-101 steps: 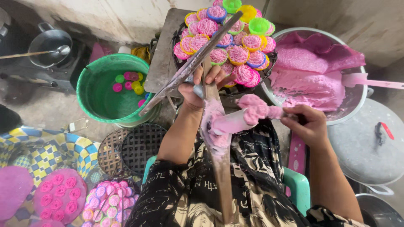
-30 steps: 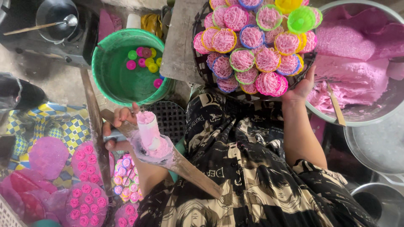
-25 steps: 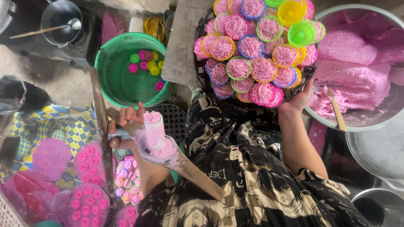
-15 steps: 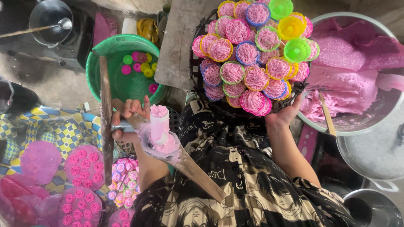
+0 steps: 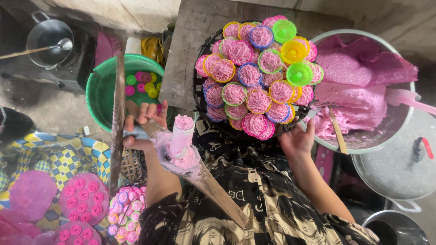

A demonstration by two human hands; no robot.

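Observation:
My left hand [image 5: 144, 127] grips a wooden noodle press [image 5: 181, 156] smeared with pink dough; its white cylinder [image 5: 180, 136] is packed with pink dough and stands upright over my lap. A long wooden lever [image 5: 118, 122] rises beside that hand. My right hand [image 5: 297, 140] rests with fingers spread at the rim of a dark round tray [image 5: 200, 97] that holds several small coloured moulds [image 5: 259, 72] filled with pink noodle nests. The hand holds nothing. Just right of it stands a large metal bowl [image 5: 404, 113] of pink dough [image 5: 359, 86] with a wooden stick [image 5: 338, 131] in it.
A green basin [image 5: 102, 95] with water and small coloured moulds sits at the left. A chequered basket [image 5: 68, 159] holds pink discs with noodle nests [image 5: 84, 197]. A pot with a ladle [image 5: 47, 38] stands far left. A metal lid [image 5: 399, 168] lies at the right.
My view has shifted left and down. The left hand has swung the press from centre to the left side, and the right hand has let go of dough and moved to the tray's rim.

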